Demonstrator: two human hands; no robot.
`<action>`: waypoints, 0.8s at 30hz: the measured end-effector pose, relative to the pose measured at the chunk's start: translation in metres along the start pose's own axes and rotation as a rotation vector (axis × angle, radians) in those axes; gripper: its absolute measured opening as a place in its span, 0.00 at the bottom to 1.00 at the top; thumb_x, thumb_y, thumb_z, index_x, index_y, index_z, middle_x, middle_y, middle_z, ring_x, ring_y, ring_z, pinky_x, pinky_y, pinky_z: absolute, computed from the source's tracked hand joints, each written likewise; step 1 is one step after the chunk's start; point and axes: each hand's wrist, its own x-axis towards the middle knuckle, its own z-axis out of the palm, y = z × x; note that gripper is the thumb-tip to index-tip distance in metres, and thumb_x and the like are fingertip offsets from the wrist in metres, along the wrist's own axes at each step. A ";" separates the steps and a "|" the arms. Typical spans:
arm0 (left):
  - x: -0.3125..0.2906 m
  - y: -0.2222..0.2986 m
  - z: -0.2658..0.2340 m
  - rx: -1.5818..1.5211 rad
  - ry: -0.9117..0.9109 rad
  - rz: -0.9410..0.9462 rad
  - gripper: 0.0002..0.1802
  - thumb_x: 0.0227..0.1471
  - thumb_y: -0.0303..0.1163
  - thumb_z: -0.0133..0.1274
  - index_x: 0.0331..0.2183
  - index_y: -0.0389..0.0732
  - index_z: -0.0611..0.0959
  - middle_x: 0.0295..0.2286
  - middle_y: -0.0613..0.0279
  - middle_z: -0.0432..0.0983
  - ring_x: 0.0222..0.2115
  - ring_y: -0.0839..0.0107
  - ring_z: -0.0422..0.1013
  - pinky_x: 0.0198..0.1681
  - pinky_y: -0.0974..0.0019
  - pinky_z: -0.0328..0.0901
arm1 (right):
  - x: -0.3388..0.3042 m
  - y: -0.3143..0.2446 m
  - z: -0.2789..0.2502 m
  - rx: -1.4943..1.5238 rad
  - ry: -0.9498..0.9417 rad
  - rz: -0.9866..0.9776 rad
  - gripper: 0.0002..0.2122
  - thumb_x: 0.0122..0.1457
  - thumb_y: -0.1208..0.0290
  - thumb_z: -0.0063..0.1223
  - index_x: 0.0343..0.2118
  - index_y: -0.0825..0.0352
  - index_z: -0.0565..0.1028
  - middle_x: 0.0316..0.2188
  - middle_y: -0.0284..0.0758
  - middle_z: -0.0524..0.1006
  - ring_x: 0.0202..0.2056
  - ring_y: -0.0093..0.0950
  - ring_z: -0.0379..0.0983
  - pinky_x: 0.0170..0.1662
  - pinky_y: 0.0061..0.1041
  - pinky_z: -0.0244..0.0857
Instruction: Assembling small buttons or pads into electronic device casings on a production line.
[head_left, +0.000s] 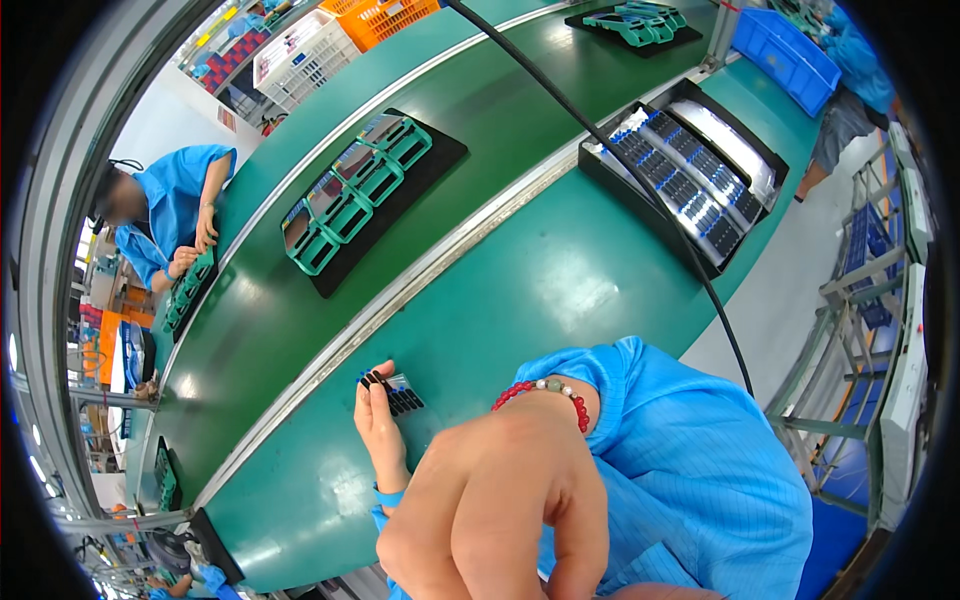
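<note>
My left hand (379,432) is over the near green table, fingers closed on a small sheet of black strips (404,400) with blue ends. The sheet sticks out to the right of the fingers and seems to have a clear backing. My right hand (500,500) is raised very close to the camera and looks large. Its fingers are curled, and whatever is inside them, if anything, is hidden. A red bead bracelet (514,392) circles that wrist, below a blue sleeve (690,470).
A black tray (453,150) with green frames lies on the dark green belt (520,110). At the right, a black box (590,160) holds sheets of similar strips. A black cable (640,180) crosses above the table. Across the belt, a person in blue (185,185) handles green frames.
</note>
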 end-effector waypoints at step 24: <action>-0.004 -0.011 -0.014 -0.255 -0.053 -0.040 0.17 0.60 0.38 0.43 0.43 0.36 0.76 0.34 0.68 0.72 0.32 0.80 0.64 0.37 0.77 0.59 | -0.022 0.025 -0.020 -0.081 -0.053 0.604 0.07 0.53 0.74 0.57 0.34 0.69 0.76 0.30 0.36 0.77 0.32 0.27 0.73 0.33 0.24 0.68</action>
